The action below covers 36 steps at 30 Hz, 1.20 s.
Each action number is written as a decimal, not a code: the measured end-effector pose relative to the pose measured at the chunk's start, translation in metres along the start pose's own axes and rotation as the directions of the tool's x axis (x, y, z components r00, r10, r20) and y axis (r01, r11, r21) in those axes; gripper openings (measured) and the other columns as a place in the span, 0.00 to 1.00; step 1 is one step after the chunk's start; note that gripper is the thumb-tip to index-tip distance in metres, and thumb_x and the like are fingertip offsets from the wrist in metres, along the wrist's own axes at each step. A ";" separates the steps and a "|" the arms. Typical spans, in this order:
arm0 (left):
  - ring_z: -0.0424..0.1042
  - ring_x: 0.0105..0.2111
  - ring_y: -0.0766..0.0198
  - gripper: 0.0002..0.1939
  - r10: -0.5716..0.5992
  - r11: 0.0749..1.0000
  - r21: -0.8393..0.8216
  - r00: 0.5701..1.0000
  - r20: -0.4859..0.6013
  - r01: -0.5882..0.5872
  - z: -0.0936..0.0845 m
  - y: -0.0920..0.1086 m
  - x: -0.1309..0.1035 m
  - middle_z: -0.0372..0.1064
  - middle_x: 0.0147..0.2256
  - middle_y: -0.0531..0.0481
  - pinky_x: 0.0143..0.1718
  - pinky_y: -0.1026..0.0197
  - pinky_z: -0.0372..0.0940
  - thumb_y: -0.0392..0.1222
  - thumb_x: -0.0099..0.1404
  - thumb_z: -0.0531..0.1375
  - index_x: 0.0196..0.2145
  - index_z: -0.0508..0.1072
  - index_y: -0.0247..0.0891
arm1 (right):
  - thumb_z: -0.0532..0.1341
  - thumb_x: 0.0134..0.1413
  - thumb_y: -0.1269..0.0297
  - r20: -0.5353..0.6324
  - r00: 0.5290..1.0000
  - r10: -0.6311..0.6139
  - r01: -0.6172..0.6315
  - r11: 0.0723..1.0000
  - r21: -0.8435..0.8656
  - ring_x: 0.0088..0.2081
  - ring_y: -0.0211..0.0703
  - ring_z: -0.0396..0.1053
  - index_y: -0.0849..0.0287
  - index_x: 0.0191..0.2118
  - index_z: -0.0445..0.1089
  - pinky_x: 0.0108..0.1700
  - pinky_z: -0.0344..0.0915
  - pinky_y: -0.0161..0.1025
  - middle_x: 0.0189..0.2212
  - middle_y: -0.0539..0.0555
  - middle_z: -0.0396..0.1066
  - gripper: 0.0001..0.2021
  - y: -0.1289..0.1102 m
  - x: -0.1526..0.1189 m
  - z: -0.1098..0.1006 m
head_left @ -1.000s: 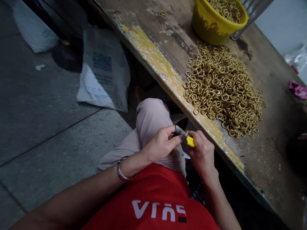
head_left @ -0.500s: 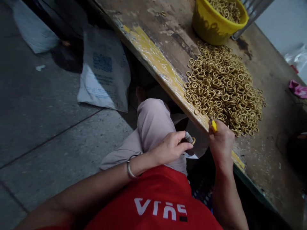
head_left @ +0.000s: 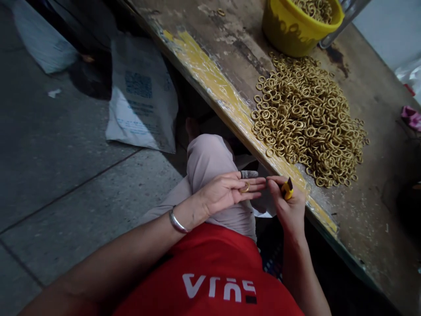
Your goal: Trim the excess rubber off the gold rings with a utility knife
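My left hand (head_left: 226, 188) is palm up above my lap, its fingers stretched out. A gold-coloured ring (head_left: 245, 188) lies across those fingers, with the thumb against it. Grey wrapping (head_left: 249, 174) covers the index finger. Close to the left fingertips, my right hand (head_left: 289, 204) is closed around a small yellow cutter knife (head_left: 287, 189) whose dark blade points up. Its thumb and index finger are pinched together; whether they hold anything small I cannot make out. Beyond the right hand, a pile of similar rings (head_left: 309, 118) lies on the wooden table (head_left: 371, 219).
A yellow tub (head_left: 286, 30) with more rings stands behind the pile. Yellow tape (head_left: 210, 74) runs along the table's worn edge. A printed white sack (head_left: 141, 96) stands on the floor at the left. Pink cloth (head_left: 411, 117) lies at the far right.
My right hand has moved left from the table edge towards the left hand, carrying the cutter knife. My left fingers have straightened and the palm has turned up, showing the ring.
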<state>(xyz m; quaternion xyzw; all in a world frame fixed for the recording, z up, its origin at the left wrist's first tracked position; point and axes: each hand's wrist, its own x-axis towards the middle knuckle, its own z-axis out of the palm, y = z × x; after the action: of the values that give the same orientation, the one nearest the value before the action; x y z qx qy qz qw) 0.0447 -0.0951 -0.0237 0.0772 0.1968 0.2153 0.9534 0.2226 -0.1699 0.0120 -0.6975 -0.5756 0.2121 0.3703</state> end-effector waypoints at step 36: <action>0.71 0.33 0.63 0.04 0.687 -0.066 0.938 0.666 0.290 -0.341 -0.006 -0.025 -0.013 0.72 0.31 0.50 0.37 0.62 0.67 0.35 0.68 0.60 0.33 0.72 0.37 | 0.68 0.55 0.51 0.269 0.870 0.413 -0.485 0.620 0.617 0.15 0.30 0.51 0.58 0.26 0.66 0.16 0.50 0.30 0.14 0.42 0.59 0.17 -0.015 -0.006 0.035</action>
<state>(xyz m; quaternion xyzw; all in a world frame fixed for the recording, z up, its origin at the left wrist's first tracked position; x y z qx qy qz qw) 0.0411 -0.1231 -0.0310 0.6891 0.3687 0.3987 0.4799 0.1857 -0.1655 0.0004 -0.6276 -0.2858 0.5237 0.5001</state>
